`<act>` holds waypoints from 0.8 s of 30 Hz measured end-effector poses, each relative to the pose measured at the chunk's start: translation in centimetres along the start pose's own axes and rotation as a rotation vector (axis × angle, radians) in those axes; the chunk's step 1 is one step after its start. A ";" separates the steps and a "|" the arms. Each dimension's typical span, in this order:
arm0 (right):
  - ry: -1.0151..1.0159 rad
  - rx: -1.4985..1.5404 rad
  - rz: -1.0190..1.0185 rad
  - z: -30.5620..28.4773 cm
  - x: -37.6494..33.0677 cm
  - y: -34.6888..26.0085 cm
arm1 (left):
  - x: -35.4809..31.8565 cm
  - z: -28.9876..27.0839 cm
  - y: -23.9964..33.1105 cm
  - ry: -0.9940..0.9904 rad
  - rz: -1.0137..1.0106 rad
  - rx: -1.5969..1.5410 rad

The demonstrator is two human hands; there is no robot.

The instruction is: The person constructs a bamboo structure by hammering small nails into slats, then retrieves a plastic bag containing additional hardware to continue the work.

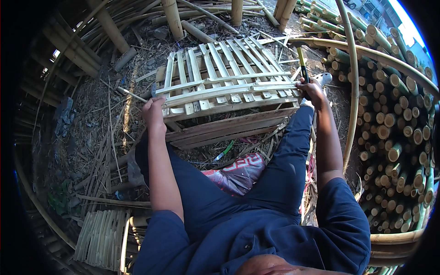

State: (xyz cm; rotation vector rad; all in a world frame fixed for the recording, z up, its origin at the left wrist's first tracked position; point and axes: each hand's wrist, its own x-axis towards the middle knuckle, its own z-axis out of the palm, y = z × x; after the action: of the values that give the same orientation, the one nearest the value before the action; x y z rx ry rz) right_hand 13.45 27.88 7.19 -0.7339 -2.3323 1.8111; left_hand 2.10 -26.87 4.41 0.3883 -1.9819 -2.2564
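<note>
A slatted panel of split bamboo strips (222,64) rests on a low wooden crate-like stand (229,126) between my legs. Crosswise over its near side lies a long bamboo strip (206,95). My left hand (154,111) is closed on that strip's left end, at the panel's near left corner. At the right end, my right hand (313,93) grips a hammer (302,62) with a yellow and black handle, its head pointing away from me. The fingers of this hand also touch the panel's right edge; exactly how they press the strip is hidden.
Cut bamboo poles (389,133) are stacked at the right, behind a bent bamboo pole (353,91). Upright bamboo posts (172,20) stand at the far side. Another slatted panel (98,238) is at the lower left. A printed sack (240,174) lies between my legs, amid bamboo scraps.
</note>
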 end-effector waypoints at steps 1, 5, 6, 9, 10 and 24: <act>-0.096 0.114 -0.041 -0.2 0.6 -0.3 | -1.0 0.0 0.2 -0.015 -0.006 0.021; 0.021 -0.048 0.002 -4.0 6.7 3.3 | -4.1 1.6 0.9 -0.167 -0.149 0.034; 0.024 -0.089 -0.010 -4.6 7.7 4.3 | -4.2 1.4 0.3 -0.245 -0.167 0.038; 0.016 -0.200 0.001 -4.7 9.3 5.9 | -4.5 0.8 -0.7 -0.434 -0.235 0.222; 0.014 -0.228 0.030 -4.9 9.3 6.0 | -4.3 0.6 -0.8 -0.441 -0.257 0.231; 0.290 0.452 -0.002 2.7 -3.4 0.6 | 6.5 -5.0 -4.7 -0.192 -0.250 -0.416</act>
State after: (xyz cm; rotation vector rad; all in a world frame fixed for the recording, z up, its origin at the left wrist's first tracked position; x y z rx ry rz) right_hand 15.64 24.16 6.55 -0.8492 -1.6626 1.9711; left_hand -2.44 -32.61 -1.56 0.4032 -1.5418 -2.8757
